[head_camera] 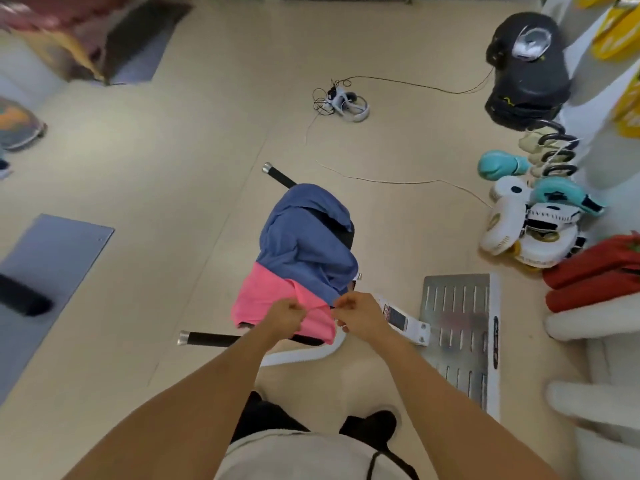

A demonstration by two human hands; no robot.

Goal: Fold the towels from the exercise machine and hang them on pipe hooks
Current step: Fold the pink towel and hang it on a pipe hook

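A pink towel (pixel 258 296) and a blue towel (pixel 304 244) lie draped over the exercise machine in the middle of the head view, the blue one partly on top of the pink. The machine's black handlebars (pixel 207 339) stick out from under them. My left hand (pixel 284 315) pinches the near edge of the pink towel. My right hand (pixel 356 315) pinches the same edge a little to the right, close to the blue towel's corner. No pipe hooks are in view.
The machine's metal foot plate (pixel 457 320) lies right of my hands. Boxing gloves and pads (pixel 530 216), red pads (pixel 595 271) and a black bag (pixel 526 71) crowd the right wall. A headset with cables (pixel 346 102) lies on the floor ahead. A grey mat (pixel 45 271) is at left.
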